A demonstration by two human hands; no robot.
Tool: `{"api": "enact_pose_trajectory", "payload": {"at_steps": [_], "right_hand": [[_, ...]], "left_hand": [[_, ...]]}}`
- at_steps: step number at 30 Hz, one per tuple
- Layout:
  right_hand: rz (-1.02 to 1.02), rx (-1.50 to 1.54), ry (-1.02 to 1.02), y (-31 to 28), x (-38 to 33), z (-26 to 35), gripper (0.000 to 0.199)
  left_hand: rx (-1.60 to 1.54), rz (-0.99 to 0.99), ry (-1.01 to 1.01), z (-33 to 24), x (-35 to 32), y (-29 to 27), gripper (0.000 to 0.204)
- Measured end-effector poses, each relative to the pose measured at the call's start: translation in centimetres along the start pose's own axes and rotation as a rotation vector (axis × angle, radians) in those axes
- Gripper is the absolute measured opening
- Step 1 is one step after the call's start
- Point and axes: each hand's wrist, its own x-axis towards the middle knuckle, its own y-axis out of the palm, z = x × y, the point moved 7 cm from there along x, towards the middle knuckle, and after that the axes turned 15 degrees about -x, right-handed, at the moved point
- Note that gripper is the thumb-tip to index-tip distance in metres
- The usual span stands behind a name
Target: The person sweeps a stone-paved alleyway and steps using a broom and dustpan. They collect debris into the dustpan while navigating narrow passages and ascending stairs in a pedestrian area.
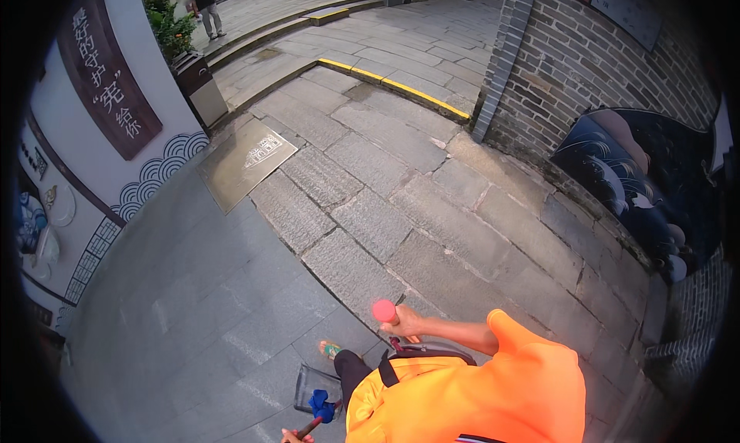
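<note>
My right hand point(406, 322), at the end of the bare forearm from the orange sleeve, is closed around a pole with a round pink end point(384, 310). The rest of the pole is mostly hidden by my hand and body. At the lower edge my left hand point(297, 437), partly cut off, grips a brown stick handle point(311, 426). A blue cloth point(321, 406) is bunched at the handle's upper part. Beside it on the paving lies a dark grey dustpan point(306, 389), partly covered by the cloth and my leg.
Grey paving slabs point(231, 289) meet rougher stone blocks point(362, 219). Yellow-edged steps point(393, 86) rise ahead. A brick wall point(555, 81) and dark decorated panel point(640, 181) stand right; a white wall board point(146, 135), bin point(202, 88) and metal floor plate point(231, 169) left. A person point(206, 8) stands far off.
</note>
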Motion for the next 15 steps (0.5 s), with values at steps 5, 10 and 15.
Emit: {"api": "enact_pose_trajectory", "payload": {"at_steps": [5, 10, 15], "right_hand": [[-0.145, -0.108, 0.01, 2.6, 9.1, 3.9, 0.017], [-0.04, 0.024, -0.053, 4.1, 17.3, 6.6, 0.023], [-0.09, -0.009, 0.078, 6.6, 25.5, 6.4, 0.026]], "left_hand": [[0.02, 0.119, 0.002, -6.2, 11.2, 11.2, 0.036], [0.024, 0.197, 0.023, -11.9, 21.6, 20.8, 0.034], [0.053, 0.252, 0.027, -15.0, 30.7, 28.8, 0.034]]}}
